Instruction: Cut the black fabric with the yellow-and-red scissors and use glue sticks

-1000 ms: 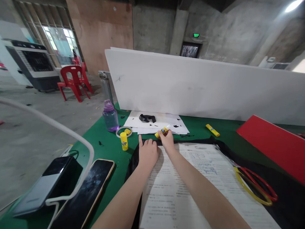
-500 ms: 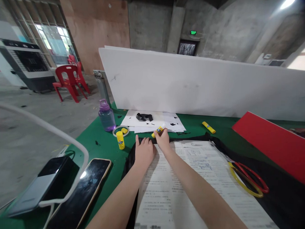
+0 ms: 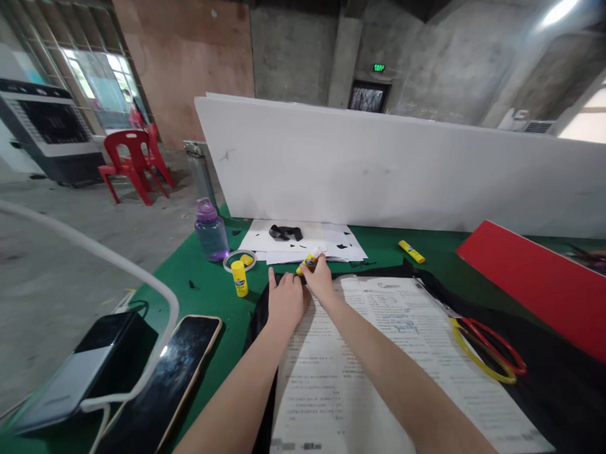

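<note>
My right hand (image 3: 319, 282) pinches a small yellow glue stick (image 3: 310, 259), its tip pointing at the far edge of a black sheet (image 3: 556, 388). My left hand (image 3: 284, 299) lies open beside it, fingers flat on the top left corner of a printed white paper (image 3: 368, 362) that covers the black sheet. The forefinger points away from me. Both hands nearly touch each other.
A second glue stick (image 3: 239, 278) stands upright by a tape ring (image 3: 239, 258) and a purple bottle (image 3: 211, 231). A third glue stick (image 3: 411, 251) lies further right. Red and yellow scissors (image 3: 487, 356), a red board (image 3: 539, 281), two phones (image 3: 163, 381), white sheets with black scraps (image 3: 307, 242), a white panel (image 3: 409, 171).
The hands have hardly shifted; the glue stick in my right hand has tipped down a little toward the black sheet's edge. The view has drifted slightly.
</note>
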`<control>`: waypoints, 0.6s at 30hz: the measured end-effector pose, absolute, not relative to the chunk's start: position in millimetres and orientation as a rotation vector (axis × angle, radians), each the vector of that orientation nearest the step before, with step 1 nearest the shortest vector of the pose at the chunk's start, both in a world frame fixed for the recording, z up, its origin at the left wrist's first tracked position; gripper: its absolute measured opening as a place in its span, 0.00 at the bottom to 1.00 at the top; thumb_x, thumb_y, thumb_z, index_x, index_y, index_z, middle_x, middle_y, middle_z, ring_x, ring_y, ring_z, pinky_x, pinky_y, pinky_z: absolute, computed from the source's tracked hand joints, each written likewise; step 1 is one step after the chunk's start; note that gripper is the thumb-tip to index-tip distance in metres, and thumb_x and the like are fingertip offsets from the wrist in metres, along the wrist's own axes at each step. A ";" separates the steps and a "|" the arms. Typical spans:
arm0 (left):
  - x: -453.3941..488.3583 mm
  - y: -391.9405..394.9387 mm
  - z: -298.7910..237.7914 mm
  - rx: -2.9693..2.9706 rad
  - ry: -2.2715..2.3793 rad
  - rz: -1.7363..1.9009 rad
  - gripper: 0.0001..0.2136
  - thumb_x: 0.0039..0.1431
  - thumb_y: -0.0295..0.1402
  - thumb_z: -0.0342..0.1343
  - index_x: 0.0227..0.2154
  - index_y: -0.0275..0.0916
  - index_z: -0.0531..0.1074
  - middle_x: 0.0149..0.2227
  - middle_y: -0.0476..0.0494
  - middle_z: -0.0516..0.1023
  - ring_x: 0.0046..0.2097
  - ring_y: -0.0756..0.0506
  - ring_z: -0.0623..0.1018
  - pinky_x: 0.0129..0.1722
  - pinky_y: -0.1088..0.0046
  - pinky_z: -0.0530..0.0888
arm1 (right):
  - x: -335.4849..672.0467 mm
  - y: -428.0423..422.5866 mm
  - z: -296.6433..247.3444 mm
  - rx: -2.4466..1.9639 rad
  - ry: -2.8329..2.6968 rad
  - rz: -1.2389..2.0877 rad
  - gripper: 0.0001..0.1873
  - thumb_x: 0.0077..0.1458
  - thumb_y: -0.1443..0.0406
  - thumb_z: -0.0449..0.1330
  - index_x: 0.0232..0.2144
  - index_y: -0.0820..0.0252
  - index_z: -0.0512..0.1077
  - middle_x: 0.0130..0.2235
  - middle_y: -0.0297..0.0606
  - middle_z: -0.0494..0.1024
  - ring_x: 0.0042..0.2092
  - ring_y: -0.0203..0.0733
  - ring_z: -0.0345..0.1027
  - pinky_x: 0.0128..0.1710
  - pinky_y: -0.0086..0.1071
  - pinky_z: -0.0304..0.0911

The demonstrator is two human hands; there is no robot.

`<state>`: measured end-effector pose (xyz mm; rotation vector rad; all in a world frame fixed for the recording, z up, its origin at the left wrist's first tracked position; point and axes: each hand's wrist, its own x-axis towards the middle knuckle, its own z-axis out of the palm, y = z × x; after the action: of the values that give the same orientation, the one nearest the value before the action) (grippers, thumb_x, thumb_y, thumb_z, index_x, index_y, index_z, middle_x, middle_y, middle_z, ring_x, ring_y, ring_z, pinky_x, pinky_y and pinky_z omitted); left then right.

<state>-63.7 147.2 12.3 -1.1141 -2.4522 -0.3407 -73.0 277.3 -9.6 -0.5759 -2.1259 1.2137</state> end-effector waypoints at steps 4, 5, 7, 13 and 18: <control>-64.9 147.0 11.2 -1.113 -2.476 -0.367 0.14 0.60 0.32 0.45 0.45 0.31 0.70 0.37 0.39 0.74 0.44 0.40 0.74 0.62 0.45 0.43 | -70.4 274.4 -3.1 -0.539 -2.267 1.037 0.16 0.49 0.62 0.58 0.40 0.57 0.60 0.38 0.37 0.72 0.38 0.42 0.69 0.39 0.35 0.63; -65.3 146.8 10.8 -1.111 -2.481 -0.381 0.15 0.60 0.32 0.45 0.46 0.31 0.70 0.37 0.38 0.75 0.43 0.40 0.74 0.62 0.45 0.44 | -69.8 273.2 -0.8 -0.513 -2.313 0.980 0.15 0.50 0.62 0.58 0.40 0.57 0.60 0.38 0.37 0.72 0.38 0.42 0.68 0.39 0.34 0.63; -66.2 146.2 9.6 -1.113 -2.482 -0.404 0.16 0.61 0.32 0.45 0.47 0.30 0.69 0.38 0.37 0.75 0.43 0.40 0.74 0.62 0.45 0.44 | -68.7 270.6 4.6 -0.454 -2.420 0.850 0.14 0.51 0.63 0.58 0.40 0.58 0.61 0.39 0.39 0.72 0.39 0.42 0.68 0.39 0.34 0.62; -67.2 145.7 6.6 -1.113 -2.467 -0.430 0.16 0.60 0.32 0.46 0.47 0.32 0.69 0.38 0.38 0.75 0.45 0.40 0.73 0.61 0.45 0.43 | -66.0 264.8 17.9 -0.456 -2.616 0.568 0.15 0.53 0.64 0.58 0.42 0.62 0.62 0.39 0.44 0.74 0.39 0.44 0.69 0.38 0.33 0.60; -65.7 146.7 7.1 -1.078 -2.467 -0.427 0.14 0.61 0.31 0.44 0.43 0.32 0.71 0.38 0.37 0.75 0.44 0.40 0.74 0.61 0.43 0.39 | -61.9 266.1 22.0 -0.518 -2.634 0.503 0.15 0.53 0.64 0.58 0.43 0.63 0.63 0.40 0.45 0.74 0.40 0.43 0.69 0.38 0.32 0.60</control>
<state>-65.7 146.7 7.1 -1.0776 -2.4665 -0.4274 -61.9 266.1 22.0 -0.5175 -2.6341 0.5026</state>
